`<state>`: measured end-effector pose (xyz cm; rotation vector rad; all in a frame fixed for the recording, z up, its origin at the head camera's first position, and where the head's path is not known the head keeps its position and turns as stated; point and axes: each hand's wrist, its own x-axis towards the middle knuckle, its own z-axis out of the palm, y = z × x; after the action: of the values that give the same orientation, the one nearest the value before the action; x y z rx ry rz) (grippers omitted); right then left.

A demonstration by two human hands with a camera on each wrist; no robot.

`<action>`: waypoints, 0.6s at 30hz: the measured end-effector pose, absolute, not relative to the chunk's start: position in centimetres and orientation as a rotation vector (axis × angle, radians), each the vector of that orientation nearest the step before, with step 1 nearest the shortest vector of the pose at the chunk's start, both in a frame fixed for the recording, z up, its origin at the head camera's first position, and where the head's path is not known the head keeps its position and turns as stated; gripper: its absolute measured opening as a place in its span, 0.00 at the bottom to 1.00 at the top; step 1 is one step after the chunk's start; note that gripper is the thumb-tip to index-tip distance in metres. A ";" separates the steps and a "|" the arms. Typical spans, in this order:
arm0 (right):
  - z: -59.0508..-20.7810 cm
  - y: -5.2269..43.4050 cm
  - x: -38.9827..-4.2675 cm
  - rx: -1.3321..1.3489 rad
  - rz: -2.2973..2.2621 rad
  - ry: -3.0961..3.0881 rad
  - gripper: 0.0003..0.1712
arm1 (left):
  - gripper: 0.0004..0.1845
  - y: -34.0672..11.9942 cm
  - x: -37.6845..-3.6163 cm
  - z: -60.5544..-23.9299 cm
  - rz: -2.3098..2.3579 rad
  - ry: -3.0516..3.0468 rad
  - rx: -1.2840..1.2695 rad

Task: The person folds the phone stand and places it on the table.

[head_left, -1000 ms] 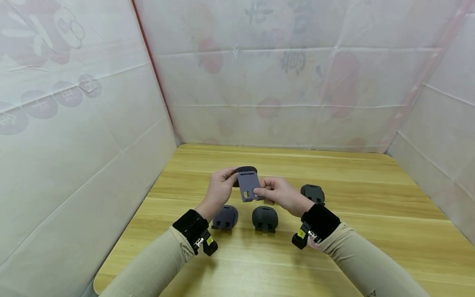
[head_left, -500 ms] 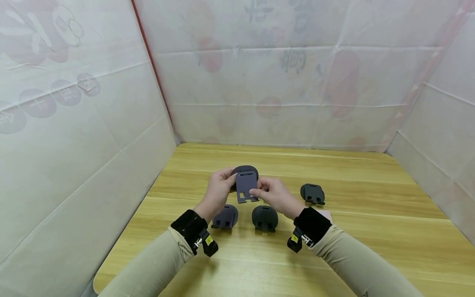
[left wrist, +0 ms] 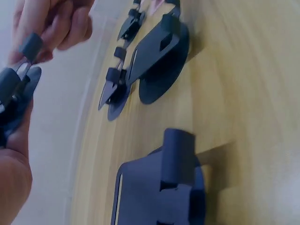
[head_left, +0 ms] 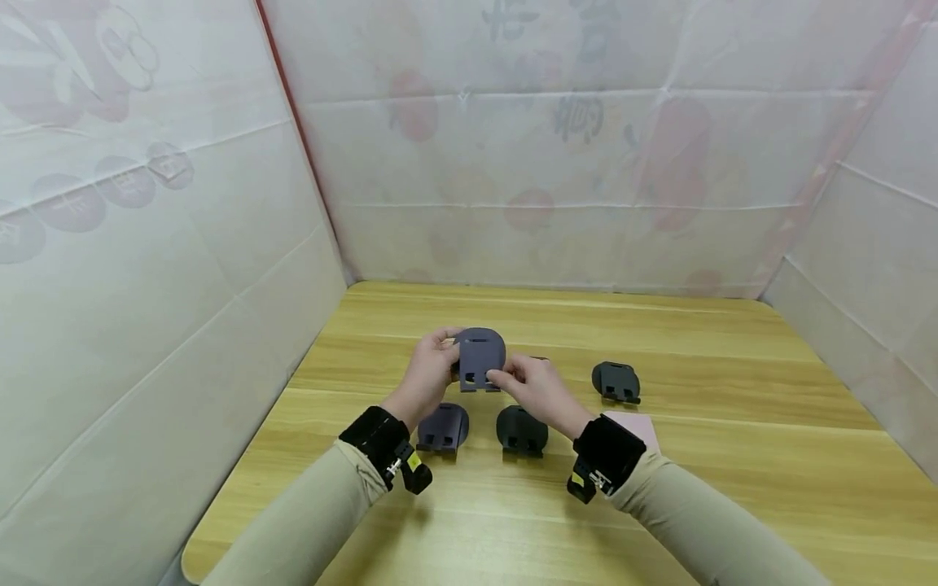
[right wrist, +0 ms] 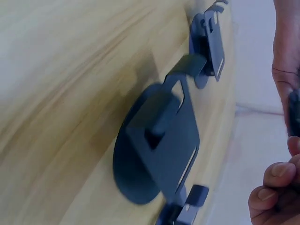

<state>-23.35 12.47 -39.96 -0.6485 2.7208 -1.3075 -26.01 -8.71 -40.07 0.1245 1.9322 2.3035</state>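
Note:
A purple-grey phone stand is held up above the table between both hands. My left hand grips its rounded base at the left edge. At the lower right corner of its front plate, my right hand pinches the lipped edge between thumb and fingers. Below the hands, a second purple-grey phone stand and a dark green phone stand stand upright on the table. The left wrist view shows the held stand at the left edge, partly cut off.
Another dark phone stand stands farther right. A pink square pad lies partly behind the right wrist. One more stand shows in the left wrist view, mostly hidden by the right hand in the head view. Printed fabric walls enclose the wooden table.
The held stand's front plate has tilted back flatter against its base, and the stand has shifted slightly left. My right hand has moved left with it, uncovering the pink pad and the right-hand stand.

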 end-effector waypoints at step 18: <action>-38.9 19.9 -23.8 -0.455 -1.244 2.694 0.14 | 0.22 -11.3 -29.2 -43.6 2.094 2.101 -0.247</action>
<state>-23.81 19.89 -38.94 -0.4553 2.6940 -1.2440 -29.20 -11.33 -43.64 -0.2469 2.1014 2.0945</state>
